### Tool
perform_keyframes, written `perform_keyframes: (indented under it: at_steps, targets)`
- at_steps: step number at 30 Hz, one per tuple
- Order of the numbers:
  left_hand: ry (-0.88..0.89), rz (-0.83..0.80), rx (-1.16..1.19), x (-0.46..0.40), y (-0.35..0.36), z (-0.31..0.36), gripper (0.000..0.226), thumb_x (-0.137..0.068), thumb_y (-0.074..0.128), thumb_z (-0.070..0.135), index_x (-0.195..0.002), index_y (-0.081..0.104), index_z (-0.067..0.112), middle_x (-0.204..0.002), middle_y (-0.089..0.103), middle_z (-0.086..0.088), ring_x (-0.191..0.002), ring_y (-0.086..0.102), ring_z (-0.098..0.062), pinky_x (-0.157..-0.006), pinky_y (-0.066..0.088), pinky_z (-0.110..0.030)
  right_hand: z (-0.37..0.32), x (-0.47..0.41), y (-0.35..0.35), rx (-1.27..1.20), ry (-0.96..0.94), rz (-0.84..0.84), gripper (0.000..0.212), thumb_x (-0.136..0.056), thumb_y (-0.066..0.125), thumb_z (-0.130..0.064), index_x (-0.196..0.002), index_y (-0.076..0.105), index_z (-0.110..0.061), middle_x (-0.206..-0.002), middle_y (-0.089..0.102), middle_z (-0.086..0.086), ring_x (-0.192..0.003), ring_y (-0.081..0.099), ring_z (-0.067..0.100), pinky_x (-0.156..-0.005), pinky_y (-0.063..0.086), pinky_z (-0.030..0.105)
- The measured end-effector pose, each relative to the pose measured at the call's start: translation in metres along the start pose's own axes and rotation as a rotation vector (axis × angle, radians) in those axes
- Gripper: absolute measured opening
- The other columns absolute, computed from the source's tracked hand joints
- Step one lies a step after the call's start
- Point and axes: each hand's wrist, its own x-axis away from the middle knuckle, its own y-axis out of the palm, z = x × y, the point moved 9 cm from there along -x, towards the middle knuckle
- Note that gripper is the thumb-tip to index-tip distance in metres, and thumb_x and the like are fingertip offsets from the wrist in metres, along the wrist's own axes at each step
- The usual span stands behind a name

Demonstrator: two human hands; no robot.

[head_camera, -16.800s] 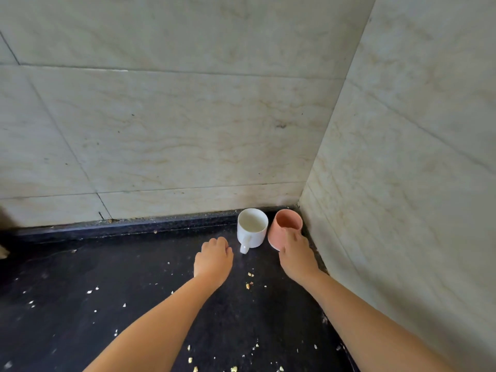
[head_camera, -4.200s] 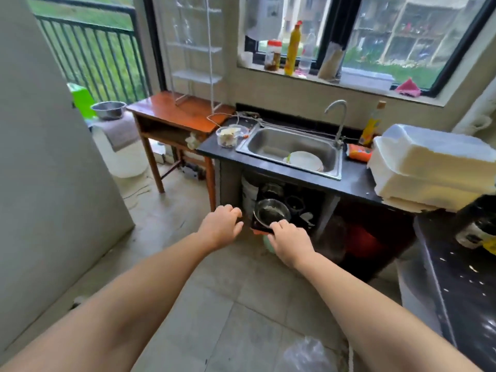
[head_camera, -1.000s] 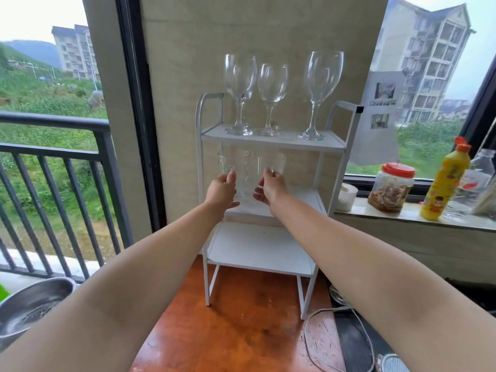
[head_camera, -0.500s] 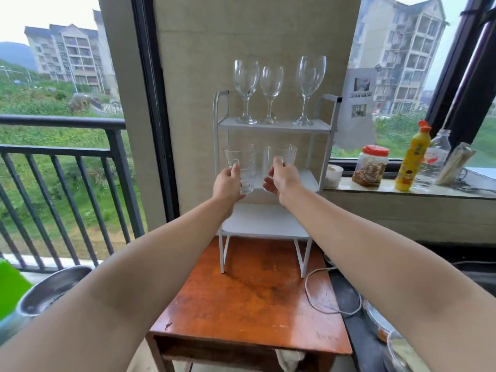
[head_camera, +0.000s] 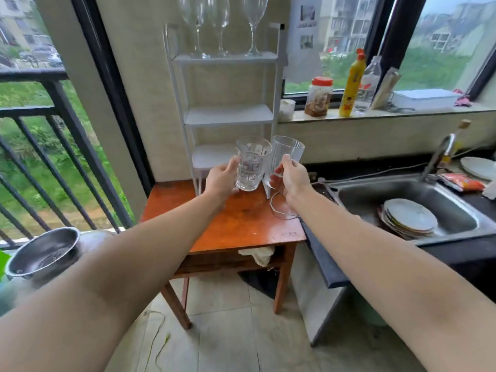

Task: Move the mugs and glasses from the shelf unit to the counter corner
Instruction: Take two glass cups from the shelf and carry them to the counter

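My left hand (head_camera: 221, 178) grips a clear patterned glass mug (head_camera: 252, 163), held upright in the air in front of the white shelf unit (head_camera: 225, 114). Beside it, my right hand (head_camera: 291, 178) grips a plain clear glass (head_camera: 287, 154), tilted slightly right. Both glasses hang above the orange wooden table (head_camera: 236, 226), almost touching each other. Three wine glasses (head_camera: 222, 25) stand on the shelf unit's top tier. Its middle tier and lower tier are bare.
A steel sink (head_camera: 418, 210) with stacked plates (head_camera: 409, 218) lies to the right in the dark counter (head_camera: 327, 267). Bottles and a jar (head_camera: 319, 96) line the window sill. A metal bowl (head_camera: 44, 253) sits at the left by the black railing. A white cable (head_camera: 279, 210) trails over the table.
Both hands have pulled the two glasses off the middle shelf and toward me. The view has backed away and tipped down, bringing the sink and floor into sight.
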Motion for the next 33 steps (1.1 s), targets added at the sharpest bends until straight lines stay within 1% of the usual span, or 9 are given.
perform_keyframes:
  at_steps: [3, 5, 7, 11, 18, 23, 26, 30, 33]
  targets:
    - [-0.066, -0.132, -0.054, 0.037, 0.054, -0.035, 0.039, -0.093, 0.048, 0.049, -0.07, 0.058, 0.02, -0.066, 0.051, 0.004, -0.067, 0.052, -0.014, -0.068, 0.059, -0.032, 0.022, 0.02, -0.065, -0.002, 0.039, 0.102, 0.039, -0.099, 0.042, -0.03, -0.064, 0.047, -0.016, -0.059, 0.048, 0.001, -0.045, 0.051, 0.013, -0.049, 0.044, 0.025]
    - [-0.124, -0.201, -0.07, 0.061, 0.088, -0.06, 0.041, -0.094, 0.047, 0.047, -0.069, 0.054, 0.016, -0.066, 0.049, 0.001, -0.064, 0.052, -0.013, -0.05, 0.056, -0.023, 0.034, 0.036, -0.115, -0.023, 0.069, 0.19, 0.039, -0.099, 0.041, -0.028, -0.062, 0.045, -0.016, -0.056, 0.046, 0.0, -0.037, 0.051, 0.008, -0.042, 0.044, 0.019]
    - [-0.191, -0.275, -0.054, 0.092, 0.129, -0.083, 0.038, -0.096, 0.047, 0.042, -0.071, 0.056, 0.015, -0.069, 0.052, 0.001, -0.06, 0.058, -0.009, -0.043, 0.055, -0.02, 0.042, 0.057, -0.177, -0.011, 0.094, 0.294, 0.04, -0.098, 0.041, -0.029, -0.06, 0.044, -0.016, -0.057, 0.044, 0.001, -0.038, 0.049, 0.008, -0.041, 0.044, 0.017]
    - [-0.288, -0.436, -0.056, 0.155, 0.21, -0.12, 0.039, -0.096, 0.049, 0.038, -0.065, 0.053, 0.015, -0.061, 0.049, -0.001, -0.041, 0.051, -0.007, -0.051, 0.055, -0.026, 0.056, 0.111, -0.299, 0.019, 0.159, 0.449, 0.042, -0.098, 0.041, -0.036, -0.061, 0.045, -0.017, -0.057, 0.044, 0.002, -0.051, 0.046, 0.014, -0.06, 0.048, 0.03]
    - [-0.436, -0.738, -0.208, 0.309, 0.363, -0.168, 0.038, -0.097, 0.043, 0.042, -0.069, 0.052, 0.018, -0.066, 0.048, -0.001, -0.06, 0.049, -0.013, -0.062, 0.055, -0.034, 0.076, 0.245, -0.498, 0.011, 0.254, 0.703, 0.041, -0.099, 0.04, -0.032, -0.06, 0.041, -0.017, -0.059, 0.042, 0.001, -0.047, 0.042, 0.015, -0.047, 0.043, 0.023]
    - [-0.496, -0.963, -0.243, 0.423, 0.465, -0.185, 0.042, -0.096, 0.043, 0.042, -0.063, 0.049, 0.017, -0.061, 0.042, 0.0, -0.054, 0.043, -0.013, -0.052, 0.05, -0.029, 0.077, 0.333, -0.607, -0.034, 0.25, 0.876, 0.039, -0.099, 0.04, -0.026, -0.061, 0.041, -0.014, -0.058, 0.038, 0.003, -0.046, 0.039, 0.015, -0.042, 0.042, 0.022]
    - [-0.482, -1.079, -0.315, 0.471, 0.509, -0.187, 0.038, -0.094, 0.044, 0.043, -0.066, 0.051, 0.019, -0.066, 0.044, 0.001, -0.056, 0.041, -0.013, -0.058, 0.056, -0.032, 0.081, 0.377, -0.657, -0.088, 0.258, 0.958, 0.042, -0.1, 0.04, -0.03, -0.061, 0.042, -0.014, -0.059, 0.041, 0.003, -0.047, 0.041, 0.015, -0.043, 0.045, 0.023]
    - [-0.448, -1.167, -0.384, 0.52, 0.558, -0.187, 0.036, -0.092, 0.046, 0.043, -0.07, 0.056, 0.016, -0.065, 0.045, 0.001, -0.053, 0.035, -0.012, -0.053, 0.057, -0.03, 0.081, 0.425, -0.709, -0.15, 0.256, 1.079, 0.044, -0.1, 0.04, -0.032, -0.06, 0.042, -0.014, -0.06, 0.042, 0.003, -0.049, 0.043, 0.016, -0.048, 0.045, 0.027]
    - [-0.427, -1.288, -0.45, 0.572, 0.612, -0.184, 0.036, -0.094, 0.046, 0.041, -0.071, 0.055, 0.015, -0.065, 0.043, 0.001, -0.053, 0.033, -0.012, -0.057, 0.059, -0.032, 0.075, 0.469, -0.763, -0.204, 0.217, 1.209, 0.046, -0.101, 0.04, -0.032, -0.059, 0.042, -0.013, -0.059, 0.041, 0.004, -0.048, 0.042, 0.016, -0.048, 0.044, 0.028]
